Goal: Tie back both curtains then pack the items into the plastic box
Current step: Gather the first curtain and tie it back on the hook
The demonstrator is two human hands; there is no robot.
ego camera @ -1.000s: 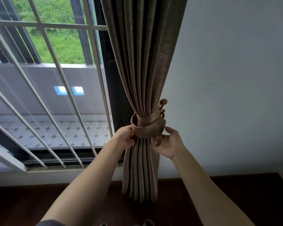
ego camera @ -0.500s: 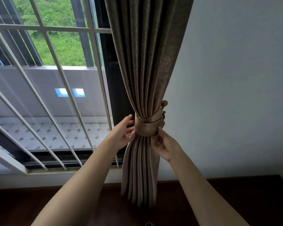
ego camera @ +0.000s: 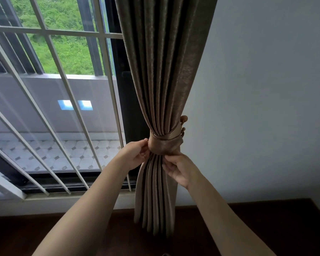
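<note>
Your left hand (ego camera: 135, 154) pinches the tieback (ego camera: 164, 145) at its left edge. Your right hand (ego camera: 180, 169) pinches the curtain (ego camera: 164, 71) folds just below.

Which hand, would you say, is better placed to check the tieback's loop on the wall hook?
Probably right: the right hand pinches the tieback low on its wall side, just below the hook; the left hand holds the window side, the curtain between it and the hook.

left: window bars (ego camera: 63, 32) block | right: wall (ego camera: 257, 89) just beside curtain (ego camera: 164, 71) | front: open
</note>
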